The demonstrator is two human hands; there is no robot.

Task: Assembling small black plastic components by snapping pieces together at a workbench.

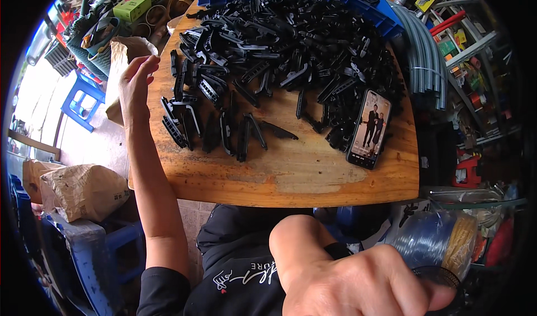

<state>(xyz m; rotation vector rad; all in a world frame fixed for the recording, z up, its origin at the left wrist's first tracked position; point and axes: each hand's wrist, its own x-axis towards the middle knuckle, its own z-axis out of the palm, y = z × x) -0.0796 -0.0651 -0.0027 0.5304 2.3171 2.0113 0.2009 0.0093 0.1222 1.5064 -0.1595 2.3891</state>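
My left hand (137, 81) is raised at the table's left edge, in front of the mouth of a tall brown paper bag (116, 83). Its fingers are partly bent and a little apart, with nothing visible in them. Very close to the camera, at the lower right, my right hand (358, 285) is curled with its back showing. A dark ridged edge (439, 274) shows beside its fingers; whether they grip it is hidden. Across the table lies a big heap of black plastic clip-like parts (291, 36), with several loose ones (243, 134) at its near left.
A phone (369, 128) with a lit screen leans on the heap's right side of the wooden table (251, 187). Blue crates (358, 5) stand behind. Grey hoses (428, 64) and a wrapped coil (433, 240) are at right; a blue stool (84, 100) and another paper bag (84, 190) at left.
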